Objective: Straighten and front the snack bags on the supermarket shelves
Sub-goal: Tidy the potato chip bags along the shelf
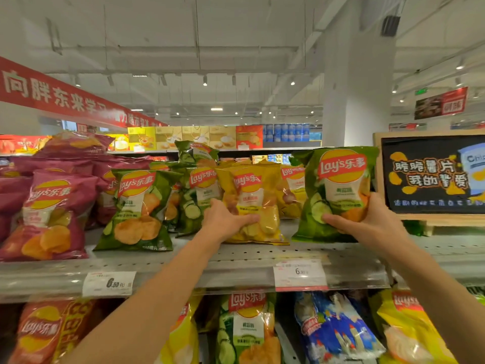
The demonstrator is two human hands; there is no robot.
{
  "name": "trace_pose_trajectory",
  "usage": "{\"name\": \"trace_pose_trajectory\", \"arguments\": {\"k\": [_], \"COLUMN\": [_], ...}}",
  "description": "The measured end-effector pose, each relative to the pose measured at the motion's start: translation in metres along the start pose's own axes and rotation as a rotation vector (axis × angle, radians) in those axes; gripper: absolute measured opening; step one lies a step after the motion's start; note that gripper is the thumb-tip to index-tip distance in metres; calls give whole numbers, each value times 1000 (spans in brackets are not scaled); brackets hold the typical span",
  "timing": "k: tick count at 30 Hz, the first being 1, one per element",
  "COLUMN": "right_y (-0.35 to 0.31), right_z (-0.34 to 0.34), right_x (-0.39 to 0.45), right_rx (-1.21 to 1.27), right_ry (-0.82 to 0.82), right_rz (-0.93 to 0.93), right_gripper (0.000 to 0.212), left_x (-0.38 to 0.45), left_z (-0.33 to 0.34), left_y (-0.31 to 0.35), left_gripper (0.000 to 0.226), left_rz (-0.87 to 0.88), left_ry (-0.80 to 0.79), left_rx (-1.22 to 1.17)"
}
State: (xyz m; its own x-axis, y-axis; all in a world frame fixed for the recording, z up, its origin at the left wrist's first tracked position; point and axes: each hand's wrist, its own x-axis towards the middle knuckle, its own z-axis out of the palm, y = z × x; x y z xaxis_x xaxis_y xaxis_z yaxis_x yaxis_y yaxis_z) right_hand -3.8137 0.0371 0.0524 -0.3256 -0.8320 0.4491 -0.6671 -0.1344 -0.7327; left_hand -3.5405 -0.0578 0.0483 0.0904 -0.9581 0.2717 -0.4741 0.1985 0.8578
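My right hand [367,222] is clamped on a green cucumber bag [338,193], upright at the right end of the grey perforated top shelf [262,254]. My left hand [225,219] grips the lower edge of a yellow bag [253,203] just beside it. Green and purple bags [52,214] stand further left. Price tags [300,274] hang on the shelf lip, a chalkboard sign [430,174] stands right, and a white column [357,82] rises behind.

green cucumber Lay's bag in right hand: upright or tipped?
Upright: green cucumber Lay's bag has logo on top, face forward, bottom edge on shelf, right hand gripping it.
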Motion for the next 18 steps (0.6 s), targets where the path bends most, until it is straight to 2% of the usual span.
{"name": "trace_pose_trajectory", "arguments": {"k": [3,7,13,15,18], "right_y": [4,7,-2,-12,-30], "right_z": [-9,-12,2,12,34], "right_x": [-14,-23,-26,-27,-30], "right_rx": [64,82,79,94,116], "right_ry": [26,48,30,30,18], "right_rz": [-50,-77,-104,-120,-140], "right_gripper": [93,87,90,89,92], "left_x": [5,10,9,4,-14], "left_z": [26,42,35,21,-17], "left_y": [11,15,14,11,-3], "left_gripper": [117,109,122,100,32], "left_rz": [-11,-25,-24,14,206], "left_ry": [-8,-43,-98,-82,45], "left_rx": [-8,26,16,75,272]}}
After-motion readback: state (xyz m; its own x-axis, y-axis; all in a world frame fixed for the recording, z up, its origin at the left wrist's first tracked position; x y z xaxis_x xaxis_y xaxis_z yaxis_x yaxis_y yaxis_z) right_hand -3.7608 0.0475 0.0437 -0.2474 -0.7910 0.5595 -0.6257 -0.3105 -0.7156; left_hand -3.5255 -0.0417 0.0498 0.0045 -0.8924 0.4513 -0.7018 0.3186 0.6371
